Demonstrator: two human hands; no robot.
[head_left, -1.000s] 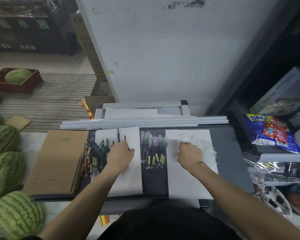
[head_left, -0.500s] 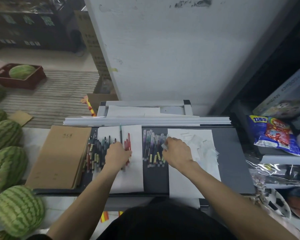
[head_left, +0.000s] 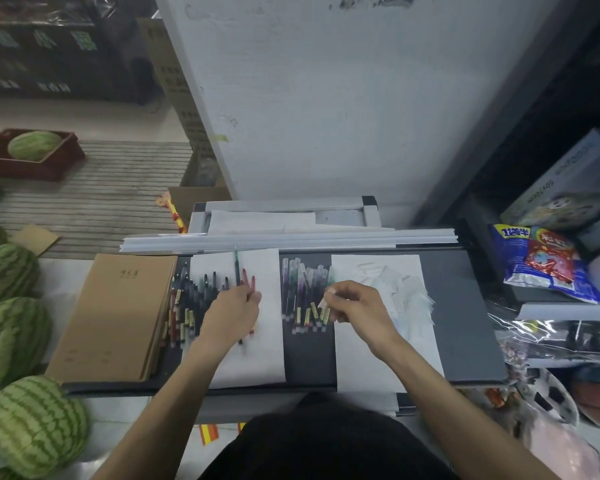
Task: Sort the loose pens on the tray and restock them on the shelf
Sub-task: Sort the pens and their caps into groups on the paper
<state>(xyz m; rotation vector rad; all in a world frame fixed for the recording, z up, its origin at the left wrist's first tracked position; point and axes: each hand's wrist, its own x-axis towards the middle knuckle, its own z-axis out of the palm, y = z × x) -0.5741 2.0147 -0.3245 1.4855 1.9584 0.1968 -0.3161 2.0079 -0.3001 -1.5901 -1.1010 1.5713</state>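
Right hand [head_left: 357, 306], a second ago over the wrappers [head_left: 402, 289], now pinches a pale pen [head_left: 326, 300] at the middle row [head_left: 300, 296] on the tray [head_left: 465, 323], left hand [head_left: 232, 310] gripping red and green pens [head_left: 238, 271], so sorting seems unfinished.

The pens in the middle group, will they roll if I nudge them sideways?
Likely yes: the middle pens look slim and round, lying loose on the smooth dark tray. Probably light and stiff, so a nudge may scatter the row.
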